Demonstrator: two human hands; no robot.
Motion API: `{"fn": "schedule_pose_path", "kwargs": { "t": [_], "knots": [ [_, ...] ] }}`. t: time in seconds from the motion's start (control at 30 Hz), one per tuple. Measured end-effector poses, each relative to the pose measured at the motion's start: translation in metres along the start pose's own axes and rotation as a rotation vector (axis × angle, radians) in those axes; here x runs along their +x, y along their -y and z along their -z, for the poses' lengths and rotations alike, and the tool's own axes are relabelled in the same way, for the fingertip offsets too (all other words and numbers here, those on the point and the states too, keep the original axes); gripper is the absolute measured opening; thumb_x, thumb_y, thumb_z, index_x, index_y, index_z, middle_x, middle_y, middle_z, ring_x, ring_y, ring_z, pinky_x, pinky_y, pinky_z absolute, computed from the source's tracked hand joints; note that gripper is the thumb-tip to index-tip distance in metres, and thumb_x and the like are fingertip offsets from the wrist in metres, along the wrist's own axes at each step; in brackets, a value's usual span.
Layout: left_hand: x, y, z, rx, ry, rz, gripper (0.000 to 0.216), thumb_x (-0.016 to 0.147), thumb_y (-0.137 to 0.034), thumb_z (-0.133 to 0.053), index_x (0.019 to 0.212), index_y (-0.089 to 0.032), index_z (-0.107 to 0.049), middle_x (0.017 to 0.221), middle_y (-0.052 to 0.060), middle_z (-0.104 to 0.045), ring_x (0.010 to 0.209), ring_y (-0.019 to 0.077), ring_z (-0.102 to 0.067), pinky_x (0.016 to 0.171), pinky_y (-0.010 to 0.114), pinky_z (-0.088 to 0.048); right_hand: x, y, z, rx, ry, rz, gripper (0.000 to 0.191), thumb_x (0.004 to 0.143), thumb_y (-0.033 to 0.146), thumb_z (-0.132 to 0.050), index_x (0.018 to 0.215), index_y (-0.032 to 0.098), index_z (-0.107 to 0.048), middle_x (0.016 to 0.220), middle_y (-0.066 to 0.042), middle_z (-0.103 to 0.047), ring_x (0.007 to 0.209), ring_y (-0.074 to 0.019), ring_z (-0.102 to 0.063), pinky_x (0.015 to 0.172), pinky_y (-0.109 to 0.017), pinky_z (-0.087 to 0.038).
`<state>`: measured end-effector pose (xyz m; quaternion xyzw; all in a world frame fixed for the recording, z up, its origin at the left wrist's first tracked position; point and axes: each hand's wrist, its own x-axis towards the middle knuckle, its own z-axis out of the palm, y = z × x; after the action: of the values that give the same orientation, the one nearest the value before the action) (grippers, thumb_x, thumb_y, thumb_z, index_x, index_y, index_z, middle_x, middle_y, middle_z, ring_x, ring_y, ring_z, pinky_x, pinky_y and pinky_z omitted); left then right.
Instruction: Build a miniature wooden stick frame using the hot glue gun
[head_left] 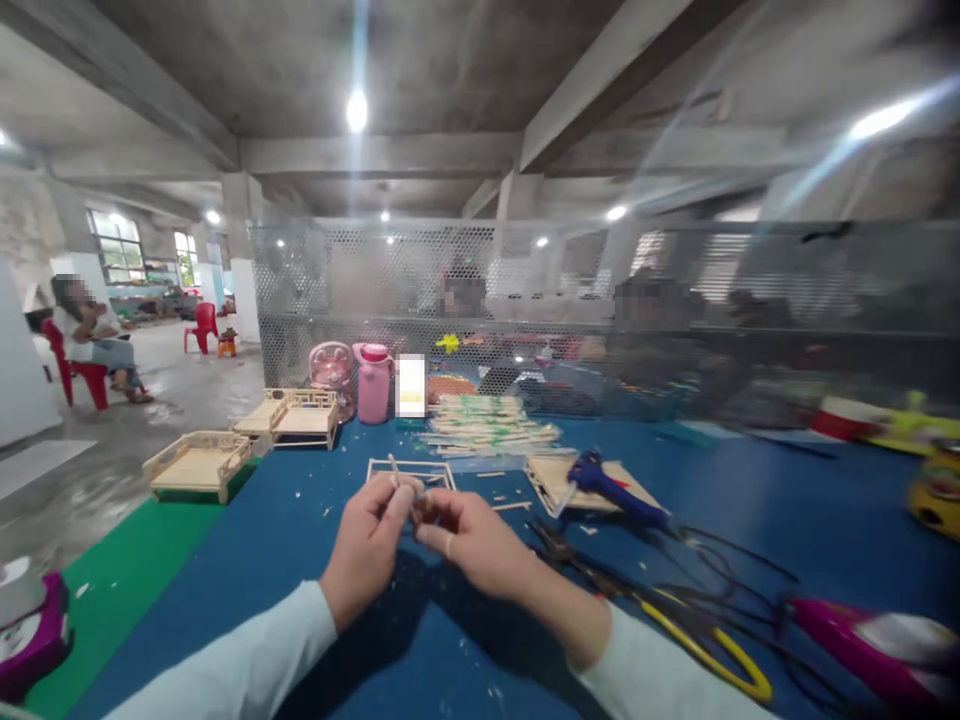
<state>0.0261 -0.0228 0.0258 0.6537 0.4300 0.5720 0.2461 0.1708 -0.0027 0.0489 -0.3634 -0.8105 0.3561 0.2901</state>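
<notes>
My left hand [371, 535] is closed, with a thin pale wooden stick [394, 467] poking up between thumb and fingers. Just beside it, my right hand [472, 545] is pinched; what lies between its fingertips is small, blurred and partly covered. The two hands nearly meet above the blue tabletop [360, 660]. Right behind them lies a frame of pale sticks [431, 465], half hidden by the fingers. A heap of thin sticks [487, 425] in green-banded bundles is farther back. To the right, a blue glue gun [615, 490] rests across a flat wooden panel [551, 480].
Small wooden bed-like pieces [199, 465] stand at the left. Pliers with yellow handles [705, 640] and dark cables lie at the right. A pink bottle [373, 385] stands before a perforated metal screen [405, 270]. A person [97, 335] sits on a red chair far left.
</notes>
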Motion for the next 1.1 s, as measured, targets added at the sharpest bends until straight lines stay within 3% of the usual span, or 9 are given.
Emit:
{"fn": "schedule_pose_path", "kwargs": {
  "t": [0.07, 0.17, 0.3, 0.43, 0.53, 0.73, 1.1],
  "knots": [
    [0.007, -0.007, -0.014, -0.062, 0.008, 0.04, 0.033, 0.088, -0.041, -0.038, 0.071, -0.017, -0.054, 0.074, 0.002, -0.057, 0.073, 0.0153, -0.053, 0.069, 0.025, -0.043, -0.018, -0.002, 0.004, -0.196, -0.147, -0.019, 0.023, 0.075, 0.023, -0.051, 0.097, 0.02, -0.06, 0.087, -0.003, -0.064, 0.075, -0.0169, -0.058, 0.068, -0.028, -0.045],
    [0.014, -0.009, -0.033, -0.221, 0.122, 0.115, 0.032, 0.089, -0.042, -0.036, 0.072, -0.018, -0.049, 0.065, -0.001, -0.051, 0.063, 0.0128, -0.051, 0.062, 0.024, -0.041, -0.052, -0.013, 0.023, -0.683, -0.362, -0.16, 0.048, 0.076, 0.026, -0.053, 0.124, 0.019, -0.051, 0.122, -0.013, -0.057, 0.109, -0.0275, -0.054, 0.089, -0.038, -0.042],
    [0.005, 0.005, -0.051, -0.17, 0.238, 0.082, 0.032, 0.09, -0.041, -0.033, 0.082, -0.017, -0.052, 0.062, -0.003, -0.044, 0.06, 0.0123, -0.044, 0.059, 0.024, -0.037, -0.098, -0.042, 0.043, -0.996, -0.331, -0.595, 0.047, 0.078, 0.04, -0.053, 0.114, 0.011, -0.058, 0.117, -0.021, -0.059, 0.105, -0.0376, -0.054, 0.083, -0.049, -0.044],
    [-0.013, 0.016, -0.052, -0.033, 0.287, -0.014, 0.031, 0.091, -0.039, -0.034, 0.075, -0.018, -0.051, 0.069, 0.0, -0.049, 0.067, 0.0139, -0.044, 0.066, 0.026, -0.036, -0.119, -0.057, 0.044, -1.086, -0.355, -0.614, 0.04, 0.081, 0.044, -0.048, 0.105, 0.015, -0.061, 0.122, -0.02, -0.055, 0.115, -0.0353, -0.048, 0.083, -0.044, -0.044],
    [-0.017, 0.017, -0.047, 0.015, 0.316, -0.047, 0.031, 0.091, -0.037, -0.035, 0.074, -0.018, -0.051, 0.069, 0.0, -0.052, 0.066, 0.0141, -0.044, 0.064, 0.026, -0.036, -0.122, -0.054, 0.042, -1.119, -0.401, -0.695, 0.041, 0.078, 0.048, -0.051, 0.099, 0.014, -0.063, 0.111, -0.021, -0.057, 0.103, -0.0365, -0.055, 0.078, -0.044, -0.045],
    [-0.013, 0.021, -0.042, 0.087, 0.323, -0.052, 0.032, 0.09, -0.037, -0.036, 0.069, -0.017, -0.052, 0.065, -0.001, -0.051, 0.063, 0.0138, -0.045, 0.061, 0.025, -0.034, -0.13, -0.048, 0.046, -1.051, -0.272, -0.659, 0.029, 0.081, 0.044, -0.049, 0.087, 0.022, -0.067, 0.1, -0.015, -0.058, 0.089, -0.0308, -0.06, 0.075, -0.04, -0.045],
    [-0.015, 0.015, -0.035, 0.096, 0.359, -0.031, 0.032, 0.089, -0.038, -0.036, 0.068, -0.018, -0.049, 0.061, -0.003, -0.045, 0.061, 0.0129, -0.042, 0.06, 0.023, -0.032, -0.131, -0.03, 0.048, -0.988, -0.187, -0.663, 0.029, 0.089, 0.03, -0.037, 0.08, 0.016, -0.061, 0.1, -0.013, -0.061, 0.082, -0.0208, -0.062, 0.073, -0.03, -0.042]
  ]
}}
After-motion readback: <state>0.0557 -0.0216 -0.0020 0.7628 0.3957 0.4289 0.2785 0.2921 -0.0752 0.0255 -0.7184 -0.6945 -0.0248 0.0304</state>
